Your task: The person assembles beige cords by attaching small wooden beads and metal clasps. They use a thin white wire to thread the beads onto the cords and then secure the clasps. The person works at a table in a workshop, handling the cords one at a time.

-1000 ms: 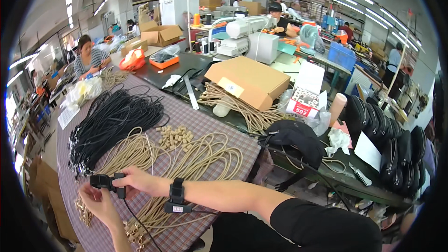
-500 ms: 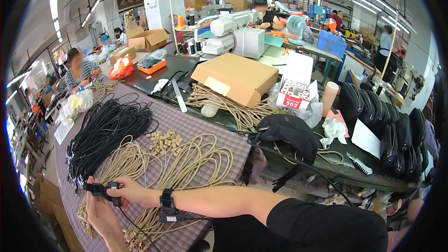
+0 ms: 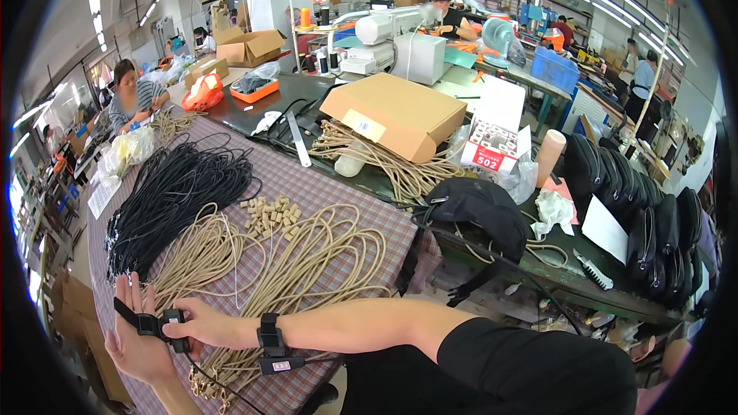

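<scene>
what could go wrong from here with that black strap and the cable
The black strap has a free end sticking out beside the left hand, so it might slip if the right hand loosens on the black device. The cable runs down by the tan cords and could snag on them.

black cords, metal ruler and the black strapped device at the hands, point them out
Black cords (image 3: 181, 187): head view, middle of the pile
Metal ruler (image 3: 298, 141): head view, middle of its length
Black strapped device (image 3: 149, 325): head view, its middle
</scene>
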Demonstrator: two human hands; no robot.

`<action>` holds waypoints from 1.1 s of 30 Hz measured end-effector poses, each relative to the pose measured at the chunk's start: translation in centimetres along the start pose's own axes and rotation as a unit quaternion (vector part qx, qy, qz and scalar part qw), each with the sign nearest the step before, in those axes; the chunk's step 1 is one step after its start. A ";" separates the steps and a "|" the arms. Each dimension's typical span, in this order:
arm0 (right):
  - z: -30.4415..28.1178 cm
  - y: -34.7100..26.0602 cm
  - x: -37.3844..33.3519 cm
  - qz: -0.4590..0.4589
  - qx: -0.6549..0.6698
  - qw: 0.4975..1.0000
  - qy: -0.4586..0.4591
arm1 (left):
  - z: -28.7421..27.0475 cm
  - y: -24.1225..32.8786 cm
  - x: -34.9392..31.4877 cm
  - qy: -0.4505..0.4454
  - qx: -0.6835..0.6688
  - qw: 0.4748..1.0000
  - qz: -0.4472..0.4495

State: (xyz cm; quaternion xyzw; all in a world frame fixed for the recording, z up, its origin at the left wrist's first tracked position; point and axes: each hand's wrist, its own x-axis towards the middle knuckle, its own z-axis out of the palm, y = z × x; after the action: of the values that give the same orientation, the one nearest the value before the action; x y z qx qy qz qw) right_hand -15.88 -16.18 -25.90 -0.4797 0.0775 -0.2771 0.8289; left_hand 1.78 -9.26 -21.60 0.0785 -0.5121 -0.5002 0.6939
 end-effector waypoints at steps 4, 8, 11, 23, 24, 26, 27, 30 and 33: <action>-0.2 -1.0 -0.5 0.018 -0.050 0.999 0.005 | -1.5 -1.0 -0.1 -0.022 0.067 0.997 -0.013; -0.1 -1.6 -0.4 -0.005 -0.065 0.998 0.023 | -0.9 -2.1 0.3 0.161 0.301 0.940 -0.012; 0.4 -1.3 -0.8 -0.008 -0.090 0.995 0.034 | 0.3 -4.2 0.0 0.215 0.318 0.923 0.014; 0.0 0.4 -0.1 -0.001 -0.091 0.995 0.033 | -4.3 -4.1 -1.3 0.335 0.380 0.862 -0.026; 0.0 0.5 0.0 -0.005 -0.108 0.994 0.017 | -4.3 -4.0 -1.2 0.349 0.386 0.854 -0.018; 0.8 0.1 -0.5 -0.003 -0.085 0.996 0.015 | -4.4 -3.7 -0.8 0.378 0.415 0.827 -0.014; 0.4 0.5 -0.3 -0.006 -0.088 0.996 0.006 | -4.3 -3.9 -0.4 0.391 0.428 0.815 -0.017; 0.8 0.5 -0.3 0.005 -0.075 0.997 -0.005 | -3.7 -3.5 0.1 0.424 0.480 0.766 -0.043; 0.2 0.7 -0.4 0.025 -0.084 0.996 -0.003 | -0.1 -4.2 2.0 0.491 0.418 0.757 -0.107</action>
State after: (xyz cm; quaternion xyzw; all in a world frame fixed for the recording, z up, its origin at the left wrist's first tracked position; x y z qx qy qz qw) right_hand -15.87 -15.55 -26.46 -0.5464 0.1098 -0.2468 0.7928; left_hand -0.73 -12.90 -23.00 0.6499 -0.2480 -0.2003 0.6900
